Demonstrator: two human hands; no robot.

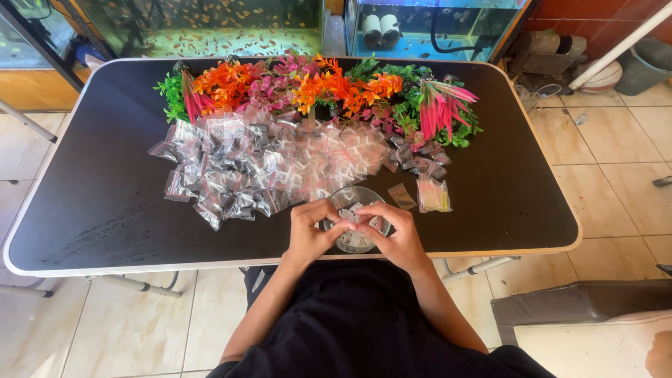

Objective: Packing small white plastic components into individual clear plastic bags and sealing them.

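Observation:
My left hand (313, 227) and my right hand (392, 234) meet over a clear round bowl (348, 197) of small white pieces at the near edge of the black table (98, 203). Both sets of fingertips pinch a small clear item between them; what it is cannot be made out. A heap of small clear zip bags (266, 164) lies just beyond the bowl. A short stack of flat bags (433, 194) rests to the right of the bowl.
Orange, pink and green plastic plants (322, 87) line the far side of the table. Fish tanks (210, 24) stand behind it. A tiled floor (616, 147) surrounds the table, with a bucket (644, 66) at far right and a cushion (581, 304) near right.

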